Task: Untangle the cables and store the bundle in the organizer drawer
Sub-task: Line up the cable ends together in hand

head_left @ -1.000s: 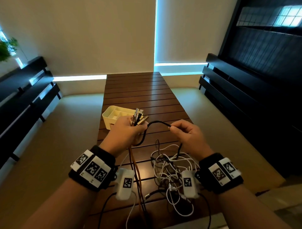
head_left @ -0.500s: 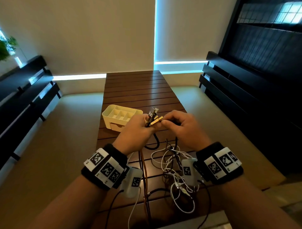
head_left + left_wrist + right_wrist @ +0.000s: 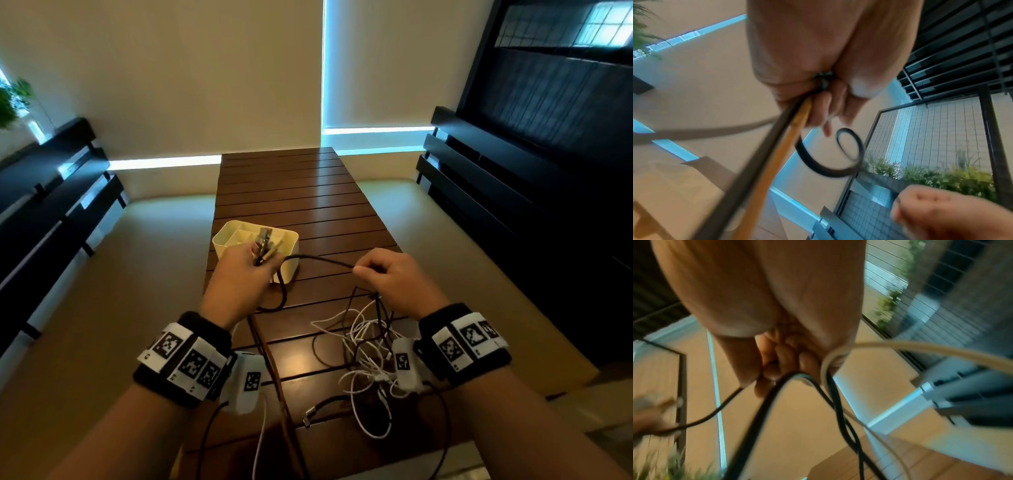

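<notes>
My left hand grips a bunch of cable plugs that stick up in front of the cream organizer; in the left wrist view the left hand holds a black cable and an orange cable. A black cable runs taut from it to my right hand, which pinches it; the right wrist view shows the right hand curled round that black cable. A tangle of white and black cables lies on the wooden table below my right wrist.
The organizer stands at the table's left side, a little beyond my left hand. Dark slatted benches run along both sides of the table, another bench at the left. A loose plug end lies near the front edge.
My hands, which had come together at the plugs, have moved apart again. The right hand has slid right along the black cable, drawing it taut between them.
</notes>
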Demonstrator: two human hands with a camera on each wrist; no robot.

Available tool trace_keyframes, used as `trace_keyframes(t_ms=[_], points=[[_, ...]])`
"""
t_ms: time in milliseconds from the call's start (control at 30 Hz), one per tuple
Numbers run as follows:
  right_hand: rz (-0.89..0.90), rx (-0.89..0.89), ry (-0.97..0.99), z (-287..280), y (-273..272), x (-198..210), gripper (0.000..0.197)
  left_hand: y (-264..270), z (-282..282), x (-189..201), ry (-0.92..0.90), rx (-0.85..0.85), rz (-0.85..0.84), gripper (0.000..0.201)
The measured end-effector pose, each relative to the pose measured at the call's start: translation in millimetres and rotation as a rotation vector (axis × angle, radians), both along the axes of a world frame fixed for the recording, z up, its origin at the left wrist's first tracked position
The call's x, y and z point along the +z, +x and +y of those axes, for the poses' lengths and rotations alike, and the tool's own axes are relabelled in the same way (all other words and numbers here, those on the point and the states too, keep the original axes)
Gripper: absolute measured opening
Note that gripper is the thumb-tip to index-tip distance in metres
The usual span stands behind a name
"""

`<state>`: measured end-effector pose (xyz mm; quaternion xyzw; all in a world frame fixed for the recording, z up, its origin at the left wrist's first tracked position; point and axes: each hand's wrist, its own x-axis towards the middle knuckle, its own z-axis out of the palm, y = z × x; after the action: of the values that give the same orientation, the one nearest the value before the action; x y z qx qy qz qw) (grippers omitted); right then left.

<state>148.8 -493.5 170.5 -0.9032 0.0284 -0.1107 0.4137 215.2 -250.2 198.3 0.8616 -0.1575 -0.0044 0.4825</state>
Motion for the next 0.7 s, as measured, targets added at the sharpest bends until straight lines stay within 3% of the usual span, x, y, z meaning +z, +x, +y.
trace_keyframes(t_ms=[100,233,367,433,533,700], points=[[0.077,0.066,-0.263,7.1,3.8,-4.1,0.011,-2.0,-5.9,8.7,-0.018,0.007,-0.108,0.021],[-0.075,0.195,-0.236,27.8,7.0,0.3,0.008,-7.1,-19.5,10.1,0.138,-0.259,-0.135,0.011],[-0.208,0.234,-0.134,34.6,5.6,18.9,0.005,-8.3,-22.0,8.0,0.111,-0.462,-0.024,0.016],[-0.234,0.223,-0.1,34.5,3.1,22.9,0.005,-7.6,-20.9,8.4,0.075,-0.475,0.005,0.017],[-0.211,0.18,0.035,36.0,-0.6,19.0,0.007,-9.1,-20.8,12.3,0.042,-0.433,-0.083,0.018],[-0.011,0.109,0.287,43.7,-5.7,-5.5,0.021,-2.9,-11.3,15.3,-0.2,-0.26,-0.126,0.035]])
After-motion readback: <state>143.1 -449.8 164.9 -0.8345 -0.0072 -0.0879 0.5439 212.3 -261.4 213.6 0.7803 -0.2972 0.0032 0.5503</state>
